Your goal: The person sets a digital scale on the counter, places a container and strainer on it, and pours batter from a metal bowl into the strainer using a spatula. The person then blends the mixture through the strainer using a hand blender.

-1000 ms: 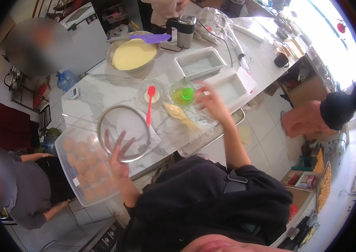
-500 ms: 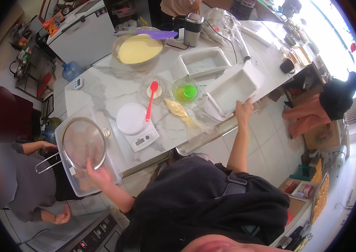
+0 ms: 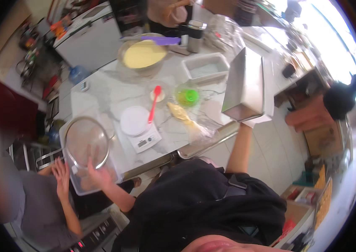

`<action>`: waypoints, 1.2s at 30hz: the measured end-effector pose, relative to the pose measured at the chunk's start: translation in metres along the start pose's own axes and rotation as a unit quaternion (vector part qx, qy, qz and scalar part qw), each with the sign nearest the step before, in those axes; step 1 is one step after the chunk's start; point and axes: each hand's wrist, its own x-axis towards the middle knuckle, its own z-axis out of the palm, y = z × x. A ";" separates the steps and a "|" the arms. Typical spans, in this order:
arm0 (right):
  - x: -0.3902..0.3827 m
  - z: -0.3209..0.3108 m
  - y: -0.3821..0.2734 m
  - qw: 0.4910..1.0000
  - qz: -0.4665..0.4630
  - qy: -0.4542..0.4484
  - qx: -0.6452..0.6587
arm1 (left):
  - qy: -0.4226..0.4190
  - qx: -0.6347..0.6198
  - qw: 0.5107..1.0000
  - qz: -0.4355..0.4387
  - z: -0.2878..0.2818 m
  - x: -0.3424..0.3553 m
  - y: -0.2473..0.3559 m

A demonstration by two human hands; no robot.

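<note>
My right hand [image 3: 245, 127] holds up a metal loaf pan [image 3: 243, 90] by its near end, off the table's right edge. The pan is tipped so its bare outside faces up, with pale paper lining along its right side; it hides most of my fingers. My left hand [image 3: 101, 175] is at the near rim of a round mesh sieve [image 3: 86, 140], thumb over the rim and fingers showing faintly through the mesh. Under the sieve is a clear plastic bin [image 3: 115, 170]. A second lined pan [image 3: 205, 67] stands on the marble-patterned table [image 3: 106, 90].
A steel bowl of yellow batter [image 3: 144, 54] with a purple spatula [image 3: 161, 40] stands at the back. Nearer are a white scale [image 3: 144, 140], a red spatula [image 3: 155, 103], a bowl with a green item [image 3: 190, 95] and a piping bag [image 3: 180, 112]. A co-worker's hands [image 3: 62, 174] are beside the bin.
My right hand has lifted the loaf pan from the table and tipped it up. My left hand stays at the sieve. The co-worker's hands have come together near the sieve's handle.
</note>
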 end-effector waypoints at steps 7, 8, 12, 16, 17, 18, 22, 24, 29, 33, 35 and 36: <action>0.008 0.146 0.026 0.749 0.192 -0.137 -0.620 | 0.010 0.000 0.999 0.051 0.000 -0.004 0.010; 0.010 0.162 0.046 0.717 0.207 -0.186 -0.639 | 0.023 -0.003 0.999 0.042 -0.006 -0.007 0.012; 0.017 0.195 0.134 0.683 0.167 -0.343 -0.623 | 0.020 -0.033 0.999 -0.014 -0.024 -0.015 0.018; 0.020 0.199 0.212 0.678 0.187 -0.376 -0.604 | 0.027 -0.040 0.999 0.010 -0.017 -0.021 0.022; 0.021 0.195 0.227 0.662 0.181 -0.376 -0.622 | 0.018 -0.052 0.998 0.021 -0.016 -0.021 0.022; 0.020 0.190 0.238 0.646 0.174 -0.376 -0.641 | 0.008 -0.064 0.997 0.031 -0.015 -0.022 0.023; 0.021 0.179 0.253 0.616 0.160 -0.396 -0.662 | 0.001 -0.088 0.996 0.034 -0.014 -0.025 0.024; 0.023 0.177 0.250 0.598 0.177 -0.372 -0.688 | -0.003 -0.076 0.996 0.042 -0.016 -0.023 0.020; 0.028 0.175 0.241 0.540 0.119 -0.383 -0.740 | -0.143 -0.108 0.981 0.069 -0.020 -0.014 -0.015; 0.029 0.179 0.226 0.561 0.229 -0.353 -0.713 | -0.121 0.103 0.987 0.038 0.011 -0.012 -0.047; 0.031 0.172 0.226 0.561 0.199 -0.365 -0.716 | -0.110 0.201 0.973 0.035 0.015 0.010 -0.069; 0.032 0.170 0.230 0.560 0.166 -0.387 -0.713 | -0.093 0.298 0.949 0.035 0.014 0.021 -0.079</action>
